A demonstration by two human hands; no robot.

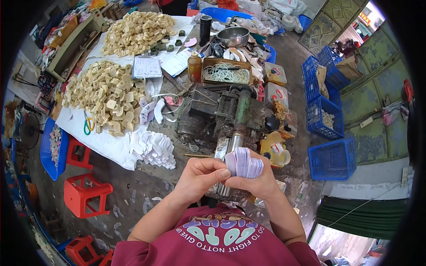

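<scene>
Hands first: I see my left hand and right hand both pinching one stack of white paper pieces, close to my chest. Right behind it sits a dirty green machine. More white pieces lie left, near red stools.

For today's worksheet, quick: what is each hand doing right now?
Left hand: closed, pinching the stack of white cut pieces.
Right hand: closed around the same stack.

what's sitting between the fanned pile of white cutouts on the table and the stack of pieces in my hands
In the head view, mostly bare grey tabletop lies between the white cutouts and the held stack; the left hand reaches across it.
</scene>
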